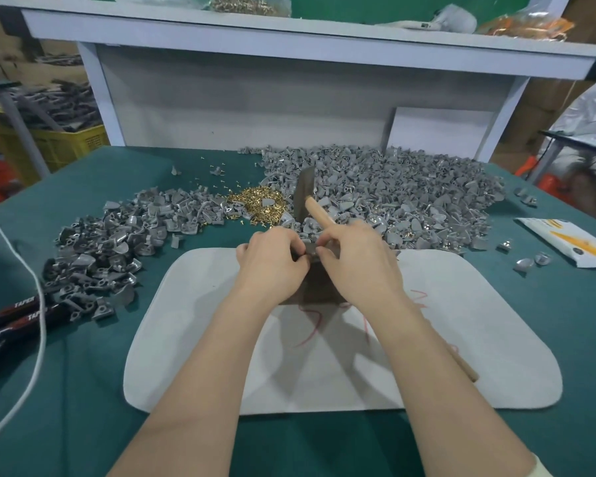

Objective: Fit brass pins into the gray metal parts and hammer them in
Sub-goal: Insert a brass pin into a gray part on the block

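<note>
One crate [70,143] holds metal pieces [62,101]; left hand [272,261], right hand [360,261] pinch part [309,250].

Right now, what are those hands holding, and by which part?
The left hand and right hand pinch a small gray metal part between their fingertips. The right hand also seems to grip the hammer by its wooden handle, near the head.

green-topped table [83,390], white shelf [289,39] above, yellow crate [69,144] behind

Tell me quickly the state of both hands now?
Left hand: closed, pinching the gray part.
Right hand: closed, pinching the same part; hammer runs under it.
</note>
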{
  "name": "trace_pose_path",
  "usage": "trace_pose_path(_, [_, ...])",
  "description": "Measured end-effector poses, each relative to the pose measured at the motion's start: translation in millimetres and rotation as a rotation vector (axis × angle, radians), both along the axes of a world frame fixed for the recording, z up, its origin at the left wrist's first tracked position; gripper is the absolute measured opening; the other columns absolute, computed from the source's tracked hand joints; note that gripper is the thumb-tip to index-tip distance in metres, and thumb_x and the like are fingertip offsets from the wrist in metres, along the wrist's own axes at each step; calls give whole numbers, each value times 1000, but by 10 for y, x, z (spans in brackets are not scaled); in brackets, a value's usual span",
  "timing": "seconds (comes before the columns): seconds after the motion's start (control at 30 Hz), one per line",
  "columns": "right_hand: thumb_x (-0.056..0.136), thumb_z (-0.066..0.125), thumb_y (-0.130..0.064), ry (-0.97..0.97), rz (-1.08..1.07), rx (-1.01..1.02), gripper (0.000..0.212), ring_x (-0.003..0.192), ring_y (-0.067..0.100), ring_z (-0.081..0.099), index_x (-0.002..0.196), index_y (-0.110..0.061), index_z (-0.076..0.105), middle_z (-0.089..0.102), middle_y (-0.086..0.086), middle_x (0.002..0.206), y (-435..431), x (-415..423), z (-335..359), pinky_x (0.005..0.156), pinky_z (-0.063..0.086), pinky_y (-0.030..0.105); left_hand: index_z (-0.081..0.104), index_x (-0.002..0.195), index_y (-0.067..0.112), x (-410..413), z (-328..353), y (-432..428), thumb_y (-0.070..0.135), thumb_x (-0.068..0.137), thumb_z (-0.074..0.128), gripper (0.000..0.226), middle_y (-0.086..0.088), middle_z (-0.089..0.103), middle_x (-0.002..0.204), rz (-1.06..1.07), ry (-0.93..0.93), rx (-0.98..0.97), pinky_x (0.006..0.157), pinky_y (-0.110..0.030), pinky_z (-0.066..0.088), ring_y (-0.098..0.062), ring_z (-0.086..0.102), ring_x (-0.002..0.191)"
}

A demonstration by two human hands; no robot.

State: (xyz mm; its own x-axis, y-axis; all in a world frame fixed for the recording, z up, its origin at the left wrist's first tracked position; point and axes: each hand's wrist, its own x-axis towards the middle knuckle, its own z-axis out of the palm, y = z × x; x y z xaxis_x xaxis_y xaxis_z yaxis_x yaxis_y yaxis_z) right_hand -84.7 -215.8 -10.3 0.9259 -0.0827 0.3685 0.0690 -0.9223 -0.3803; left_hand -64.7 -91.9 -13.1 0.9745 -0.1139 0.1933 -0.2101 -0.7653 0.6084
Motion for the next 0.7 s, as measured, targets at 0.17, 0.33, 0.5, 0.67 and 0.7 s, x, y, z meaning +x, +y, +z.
trace_pose_path(0.17, [91,56,-32,30,10,-70,16,91,26,56,103,-34,66,40,-2,88,10,4,15,68,32,29,55,75,29,-13,22,-3,26,86,62,14,9,59,91,-8,3,3,96,-37,38,-25,53,109])
trace_pose_path(0.33, [93,52,-30,70,4,-64,13,92,25,55,97,-29,65,41,-1,90,25,32,38,68,31,29,56,76,29,-15,20,-17,26,87,61,13,3,65,101,-22,-12,21,94,-37,39,-26,53,109])
trace_pose_path(0.5, [93,52,-27,87,-14,-54,13,93,27,55,97,-29,65,41,-1,90,37,40,42,69,32,29,56,80,27,-14,8,-28,25,87,61,9,1,65,102,-26,-25,29,93,-37,37,-27,52,109])
trace_pose_path(0.67, [92,54,-28,106,-26,-13,12,95,28,57,95,-30,65,52,2,96,36,42,55,69,33,29,57,84,26,-15,8,-34,24,88,59,5,2,65,103,-26,-34,40,92,-36,34,-27,52,109])
trace_pose_path(0.7, [91,54,-28,110,-26,-1,12,95,28,58,95,-30,65,57,3,100,36,43,58,69,34,29,57,83,26,-16,8,-35,23,88,59,6,2,65,102,-27,-36,41,91,-36,34,-27,52,109])
